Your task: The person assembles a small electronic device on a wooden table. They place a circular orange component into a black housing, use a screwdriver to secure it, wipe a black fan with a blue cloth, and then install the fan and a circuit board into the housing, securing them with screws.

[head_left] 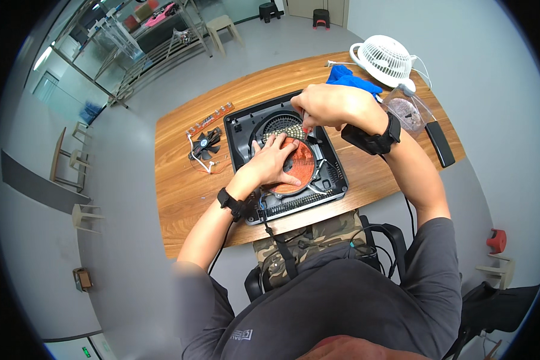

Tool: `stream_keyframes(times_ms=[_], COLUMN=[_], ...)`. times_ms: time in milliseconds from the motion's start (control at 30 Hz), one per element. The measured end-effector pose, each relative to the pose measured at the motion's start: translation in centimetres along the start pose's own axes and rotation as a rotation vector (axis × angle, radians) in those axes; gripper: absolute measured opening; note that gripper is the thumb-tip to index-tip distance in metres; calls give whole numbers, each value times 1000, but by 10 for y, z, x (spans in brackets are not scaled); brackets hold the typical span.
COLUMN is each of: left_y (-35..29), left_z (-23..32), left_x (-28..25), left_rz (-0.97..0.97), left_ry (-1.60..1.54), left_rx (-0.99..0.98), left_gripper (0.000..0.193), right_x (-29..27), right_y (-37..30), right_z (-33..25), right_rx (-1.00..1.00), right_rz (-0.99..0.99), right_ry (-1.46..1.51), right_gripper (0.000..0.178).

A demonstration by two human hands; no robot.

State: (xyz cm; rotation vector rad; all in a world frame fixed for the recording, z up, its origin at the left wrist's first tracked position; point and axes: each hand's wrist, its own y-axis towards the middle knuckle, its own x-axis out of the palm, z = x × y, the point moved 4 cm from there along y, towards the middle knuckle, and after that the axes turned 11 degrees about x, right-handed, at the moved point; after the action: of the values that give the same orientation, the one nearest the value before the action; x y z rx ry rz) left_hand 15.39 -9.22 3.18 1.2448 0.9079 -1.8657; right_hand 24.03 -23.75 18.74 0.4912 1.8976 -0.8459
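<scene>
An induction cooker's black lower housing point(237, 147) lies open on the wooden table in front of me. Inside it sits a round copper coil point(304, 159), with white leads at its right side. My left hand point(269, 163) rests on the coil with its fingers spread. Over the coil's far right edge, my right hand point(336, 108) is closed around a slim tool with a red part point(306, 129), pointing down; it looks like a screwdriver, its grip mostly hidden by my fingers. Beyond the coil, a round vent grille point(280, 122) shows in the housing.
Left of the housing lie a black fan point(205, 144) with wires and a narrow circuit board strip point(210, 120). At the far right are a blue cloth point(345, 77), a white slotted basket point(385, 59), a clear container point(405, 113) and a long black object point(440, 144). Cables hang by my lap.
</scene>
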Motion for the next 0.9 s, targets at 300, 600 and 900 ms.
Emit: stream_keyframes(times_ms=[300,600,900], left_y=[2,2,2], left_z=[0,1,-2], left_x=[0,-2,5], left_rz=[-8,-7,32], left_ry=[-12,-6,10], left_rx=[-9,-10,17], left_gripper=[112,114,113], right_x=[1,0,2], right_y=[18,3,15], right_z=[-4,8,7], right_rx=[31,-251,-152], right_rz=[162,181,319], right_ry=[-270,-176,-262], right_gripper=[58,41,44])
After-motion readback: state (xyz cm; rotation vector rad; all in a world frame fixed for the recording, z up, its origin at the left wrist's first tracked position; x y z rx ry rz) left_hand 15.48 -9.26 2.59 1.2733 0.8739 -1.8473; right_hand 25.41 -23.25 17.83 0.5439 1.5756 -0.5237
